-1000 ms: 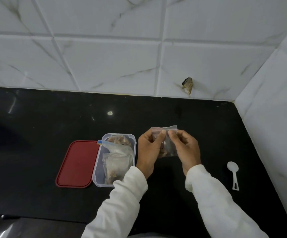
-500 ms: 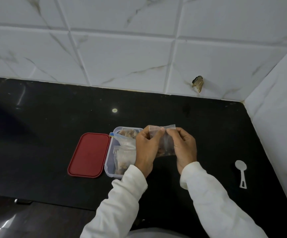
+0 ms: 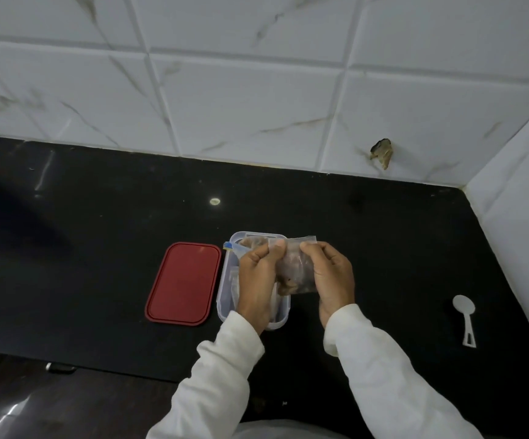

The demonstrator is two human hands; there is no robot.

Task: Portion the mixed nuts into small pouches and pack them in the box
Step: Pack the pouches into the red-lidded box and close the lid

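Two hands held one pouch (image 3: 298,266): left hand (image 3: 257,280) and right hand (image 3: 334,280) pinched its top edge over the box (image 3: 224,291); lid (image 3: 183,283) lay just left of it.

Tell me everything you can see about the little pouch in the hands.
The small pouch is thin clear plastic, with brownish nuts showing through its lower part. It hangs upright, off the counter, overlapping the right edge of the open box in this view. The left hand and right hand each pinch its top strip.
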